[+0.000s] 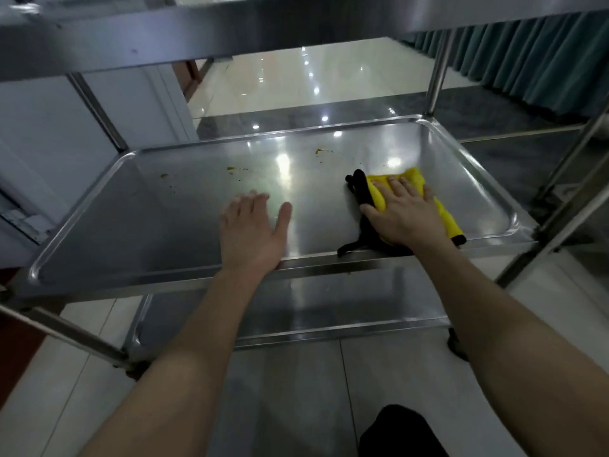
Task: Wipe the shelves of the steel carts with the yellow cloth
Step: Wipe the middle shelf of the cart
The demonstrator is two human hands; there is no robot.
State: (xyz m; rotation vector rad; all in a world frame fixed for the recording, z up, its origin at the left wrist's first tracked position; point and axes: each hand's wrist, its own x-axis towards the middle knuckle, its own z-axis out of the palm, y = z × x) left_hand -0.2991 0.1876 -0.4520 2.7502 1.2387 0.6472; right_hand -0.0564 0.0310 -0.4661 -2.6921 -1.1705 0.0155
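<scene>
The steel cart's middle shelf (131,225) fills the view, a shallow tray with a raised rim. My right hand (400,214) presses flat on the yellow cloth (413,178), which has a black edge, on the right part of that shelf. My left hand (252,234) lies open, palm down, on the shelf near its front rim, apart from the cloth. Yellowish stains (318,151) and small crumbs (232,169) dot the far half of the shelf.
The top shelf (164,31) hangs close above, and a lower shelf (329,305) lies beneath. Steel posts (436,74) stand at the corners. A second cart frame (573,179) stands to the right. Teal curtains (527,54) hang at the far right over a glossy tiled floor.
</scene>
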